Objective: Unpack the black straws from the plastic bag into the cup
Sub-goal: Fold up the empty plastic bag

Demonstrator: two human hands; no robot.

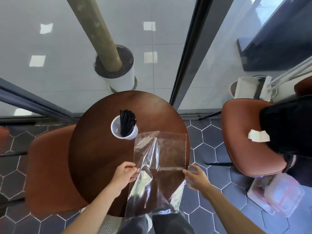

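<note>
The straws (pixel 127 123) are standing in the cup (pixel 123 128) on the table (pixel 94 149). Your left hand (pixel 125 173) is pinching the empty-looking bag (pixel 160 166). Your right hand (pixel 195 176) is spreading wide beside it. You are probably finishing; next, put the bag down.

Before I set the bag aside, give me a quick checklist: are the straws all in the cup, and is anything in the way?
1. Black straws standing in the cup: ok.
2. Plastic bag free of straws: ok, it looks clear and flat, none visible inside.
3. Cup upright on the round table: ok.
4. Left hand pinching the bag's left edge: ok.
5. Right hand gripping the bag: not ok, fingers spread at its right edge.
6. Bag clear of the cup: cannot tell, its far corner lies very close to the cup.
</note>
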